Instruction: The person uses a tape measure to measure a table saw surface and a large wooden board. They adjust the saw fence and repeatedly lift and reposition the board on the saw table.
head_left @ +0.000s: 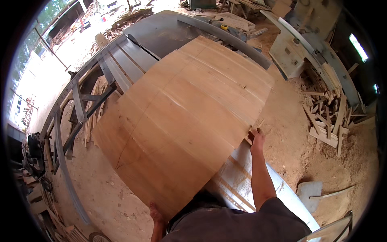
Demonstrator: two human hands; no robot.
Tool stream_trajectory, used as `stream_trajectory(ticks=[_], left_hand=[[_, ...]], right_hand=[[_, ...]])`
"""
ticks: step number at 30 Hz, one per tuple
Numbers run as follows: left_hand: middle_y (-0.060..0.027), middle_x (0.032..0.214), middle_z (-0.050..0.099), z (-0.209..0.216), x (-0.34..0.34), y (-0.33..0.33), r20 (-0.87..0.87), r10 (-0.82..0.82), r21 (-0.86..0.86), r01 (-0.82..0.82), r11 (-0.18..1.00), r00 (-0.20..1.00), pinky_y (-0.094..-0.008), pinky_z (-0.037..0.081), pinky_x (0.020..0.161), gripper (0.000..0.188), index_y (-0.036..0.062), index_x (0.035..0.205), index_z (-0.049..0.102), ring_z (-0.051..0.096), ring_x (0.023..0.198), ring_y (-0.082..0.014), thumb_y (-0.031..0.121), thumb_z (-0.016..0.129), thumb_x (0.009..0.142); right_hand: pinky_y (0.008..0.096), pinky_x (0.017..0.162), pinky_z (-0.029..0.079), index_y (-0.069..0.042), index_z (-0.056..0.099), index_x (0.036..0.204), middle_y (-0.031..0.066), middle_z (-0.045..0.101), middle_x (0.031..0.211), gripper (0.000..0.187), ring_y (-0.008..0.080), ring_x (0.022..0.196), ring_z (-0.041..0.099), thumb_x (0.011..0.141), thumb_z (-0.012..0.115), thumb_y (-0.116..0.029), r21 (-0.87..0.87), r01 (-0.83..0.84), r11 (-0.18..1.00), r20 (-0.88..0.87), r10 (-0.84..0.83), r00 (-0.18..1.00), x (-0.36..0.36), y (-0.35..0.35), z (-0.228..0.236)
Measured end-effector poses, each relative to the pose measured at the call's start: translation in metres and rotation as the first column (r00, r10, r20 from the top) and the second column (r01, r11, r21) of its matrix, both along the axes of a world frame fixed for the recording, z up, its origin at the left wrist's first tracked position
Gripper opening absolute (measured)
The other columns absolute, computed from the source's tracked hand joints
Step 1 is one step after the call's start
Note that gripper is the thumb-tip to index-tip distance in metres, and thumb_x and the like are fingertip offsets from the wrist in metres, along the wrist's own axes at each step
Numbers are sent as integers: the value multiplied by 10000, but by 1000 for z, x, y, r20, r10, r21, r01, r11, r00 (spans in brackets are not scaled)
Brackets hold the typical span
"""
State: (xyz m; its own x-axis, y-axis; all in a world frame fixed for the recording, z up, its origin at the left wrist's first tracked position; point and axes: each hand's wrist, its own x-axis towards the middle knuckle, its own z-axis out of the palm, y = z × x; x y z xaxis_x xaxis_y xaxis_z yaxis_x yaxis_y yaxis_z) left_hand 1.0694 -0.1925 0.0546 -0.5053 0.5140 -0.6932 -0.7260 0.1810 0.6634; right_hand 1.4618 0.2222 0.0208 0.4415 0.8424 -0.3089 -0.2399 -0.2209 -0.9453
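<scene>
A large, pale-brown wooden panel (177, 113) of joined boards fills the middle of the head view, its near corner against my body. Curved and straight dark lines run across its face. My right hand (257, 139) is closed on its right edge, with a thin sliver of wood showing by the fingers. At the near left edge, my left hand (157, 215) grips the panel; its fingers are mostly hidden beneath. The panel's far part overlaps a grey metal saw table (159, 30). A dark saw blade (141, 45) stands up from that table, left of the panel's far end.
A metal frame with rails (76, 101) extends left of the saw table. Under my right arm lies a shiny sheet-like surface (242, 177) with brown strips. Wood offcuts (328, 121) are heaped at right, near a pale machine (288, 52). A shovel (310, 195) lies on the dusty floor.
</scene>
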Motion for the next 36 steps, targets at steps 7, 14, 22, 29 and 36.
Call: stream_trajectory(ticks=[7, 14, 22, 29, 36], left_hand=[[-185, 1454, 477, 10, 2, 10, 14, -22, -2, 22, 1000, 1000, -484, 392, 1097, 782, 22, 1485, 363, 491, 1278, -387, 613, 419, 976], [-189, 1445, 482, 20, -9, 77, 118, -9, -38, 14, 999, 993, -506, 404, 1087, 820, 23, 1495, 344, 491, 1280, -397, 641, 422, 961], [-179, 1468, 462, 4, -68, 149, -81, -81, -202, 63, 977, 993, -495, 405, 1084, 825, 37, 1512, 316, 472, 1311, -370, 655, 383, 969], [-183, 1465, 462, -6, -84, 163, -101, -71, -195, 50, 980, 992, -495, 417, 1075, 837, 53, 1524, 288, 479, 1305, -373, 671, 380, 967], [-180, 1500, 418, 6, -82, 179, -61, -88, -175, 76, 982, 994, -489, 409, 1084, 854, 60, 1532, 267, 463, 1322, -368, 669, 422, 955]], right_hand=[[371, 982, 459, 13, 610, 1254, 88, 661, 1192, 465, 246, 1096, 604, 808, 734, -34, -114, 24, 993, -317, -59, 947, -41, 57, 30], [357, 953, 474, 38, 640, 1197, 96, 666, 1174, 414, 233, 1063, 615, 805, 754, -33, -129, 15, 992, -315, -55, 947, -46, 117, 34], [352, 925, 477, 50, 617, 1218, 102, 646, 1198, 450, 219, 1064, 597, 810, 766, -67, -148, -3, 989, -267, -37, 963, -90, 166, 49], [361, 1027, 392, 90, 601, 1208, 134, 634, 1210, 474, 249, 1112, 566, 814, 773, -109, -219, 92, 972, -102, -116, 988, -109, 170, 49], [402, 1034, 386, 120, 582, 1193, 181, 596, 1263, 529, 267, 1195, 509, 797, 786, -165, -252, 51, 966, -126, -86, 988, -87, 168, 2]])
